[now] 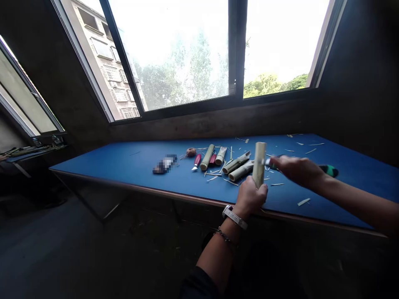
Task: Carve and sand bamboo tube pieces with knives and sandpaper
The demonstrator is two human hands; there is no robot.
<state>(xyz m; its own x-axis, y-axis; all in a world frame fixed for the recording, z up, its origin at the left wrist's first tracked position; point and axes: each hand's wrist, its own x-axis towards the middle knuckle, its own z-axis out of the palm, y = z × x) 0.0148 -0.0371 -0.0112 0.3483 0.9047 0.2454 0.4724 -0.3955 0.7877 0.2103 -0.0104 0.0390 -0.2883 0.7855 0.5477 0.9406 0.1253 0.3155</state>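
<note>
My left hand (252,194) is wrapped round the lower part of a short bamboo tube (259,160), which stands nearly upright above the table's front edge. My right hand (294,168) is closed on a carving tool (267,162). Its metal end meets the right side of the tube; motion blur and my fingers hide its exact shape. Just left of the tube, more bamboo pieces (237,162) lie on the table, some with slanted, cut-open ends. A red-handled knife (197,162) rests beside an upright-leaning bamboo tube (208,158).
The blue table (124,166) runs under a wide window. On it are a ball of twine (190,152), a blurred-out dark object (164,164), thin bamboo shavings (304,202) and a green-and-black item (329,170) partly behind my right forearm. Another workbench (34,153) stands far left.
</note>
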